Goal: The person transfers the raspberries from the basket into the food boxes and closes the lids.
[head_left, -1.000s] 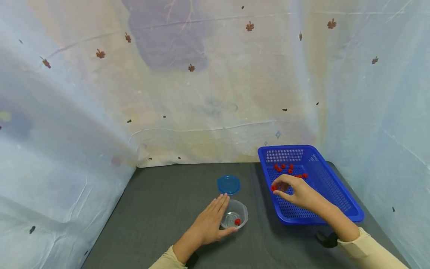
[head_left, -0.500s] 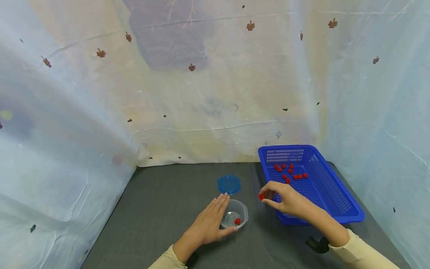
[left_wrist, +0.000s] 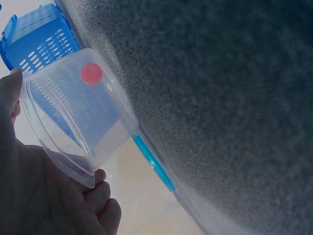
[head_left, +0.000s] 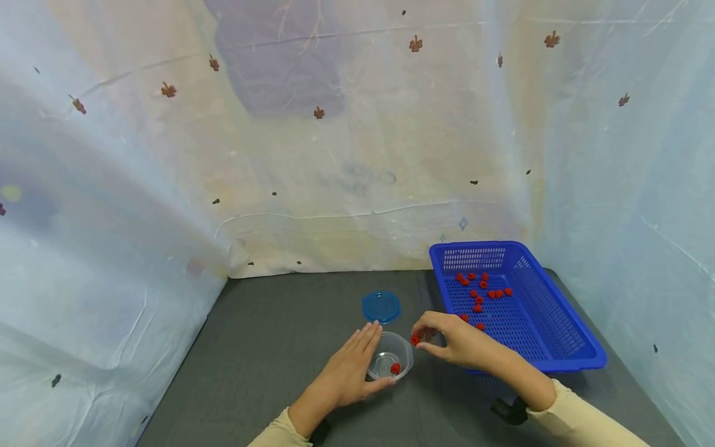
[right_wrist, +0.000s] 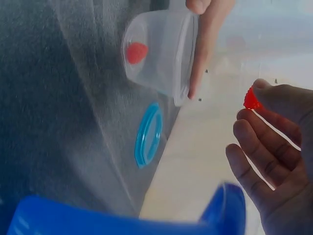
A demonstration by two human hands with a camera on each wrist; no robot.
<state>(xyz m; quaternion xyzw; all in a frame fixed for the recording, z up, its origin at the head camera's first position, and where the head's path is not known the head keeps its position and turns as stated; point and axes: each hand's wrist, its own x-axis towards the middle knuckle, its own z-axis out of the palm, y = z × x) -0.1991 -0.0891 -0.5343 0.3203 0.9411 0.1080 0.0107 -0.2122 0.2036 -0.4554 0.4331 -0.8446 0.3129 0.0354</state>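
A clear plastic container (head_left: 403, 347) stands on the dark table with one red raspberry (right_wrist: 137, 52) at its bottom. My left hand (head_left: 347, 371) rests along the container's near left side, fingers straight and together, thumb at the front of the rim. In the left wrist view the thumb touches one side of the rim (left_wrist: 54, 132) and the fingers lie at the other. Just right of the container, my right hand (head_left: 452, 338) pinches another raspberry (right_wrist: 251, 99) between thumb and index finger; its other fingers are spread loosely.
A blue perforated basket (head_left: 558, 310) stands at the right, with several raspberries (head_left: 491, 293) scattered inside. Behind the container lies a round blue lid (head_left: 381, 307). Patterned sheets (head_left: 357, 155) hang at the back and both sides of the table.
My right hand has carried the pinched raspberry leftward from over the basket to beside the container, uncovering more raspberries in the basket. The left hand and container have stayed in place.
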